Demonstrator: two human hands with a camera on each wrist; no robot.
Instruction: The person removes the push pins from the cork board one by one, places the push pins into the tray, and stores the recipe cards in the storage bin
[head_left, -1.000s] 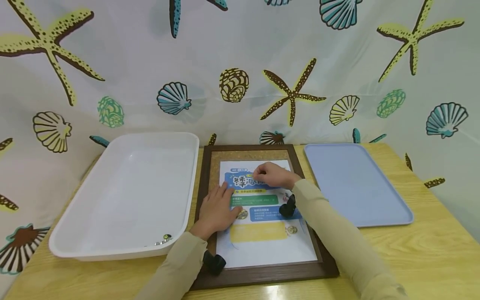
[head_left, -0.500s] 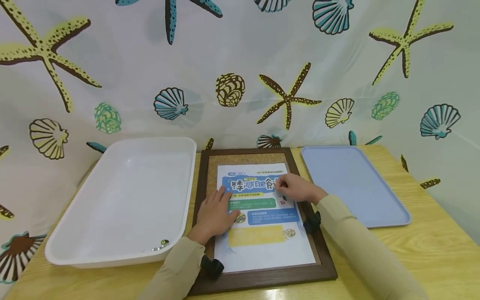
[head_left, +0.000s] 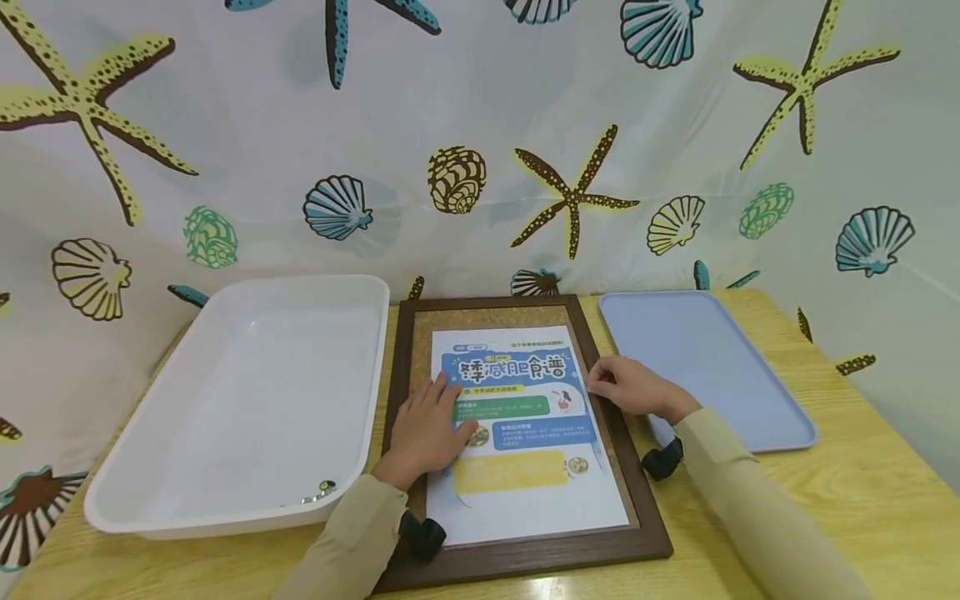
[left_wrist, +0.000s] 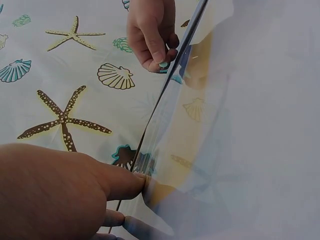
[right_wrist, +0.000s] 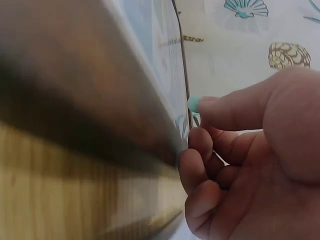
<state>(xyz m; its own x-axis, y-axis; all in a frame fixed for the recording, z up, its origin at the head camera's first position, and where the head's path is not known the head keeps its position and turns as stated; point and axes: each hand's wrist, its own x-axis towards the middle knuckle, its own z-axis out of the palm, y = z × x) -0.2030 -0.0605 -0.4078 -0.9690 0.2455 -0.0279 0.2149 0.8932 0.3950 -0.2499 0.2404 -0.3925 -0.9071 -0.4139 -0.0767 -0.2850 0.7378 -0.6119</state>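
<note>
A printed poster sheet [head_left: 525,500] lies on a cork board with a dark brown frame [head_left: 525,567]. My left hand [head_left: 427,429] rests with fingers extended over the sheet's left side, thumb pointing across it. My right hand [head_left: 633,386] is over the right side of the frame, fingertips at the sheet's right edge beside the blue title band. Between its thumb and curled fingers it pinches a small pushpin [right_wrist: 194,104] with a mint-green head and a thin metal point. The left wrist view also shows this right hand [left_wrist: 150,30] past the board's edge.
A deep white basin [head_left: 240,517] stands left of the board, with a few small shiny pieces and a green-and-black bit [head_left: 326,486] in its near right corner. A flat blue-lavender tray [head_left: 697,358] lies to the right. A patterned cloth [head_left: 420,108] hangs behind the wooden table [head_left: 862,500].
My right hand has moved right across the title, from mid-sheet to the sheet's right edge, uncovering the printing. My left hand has stayed in place on the left side.
</note>
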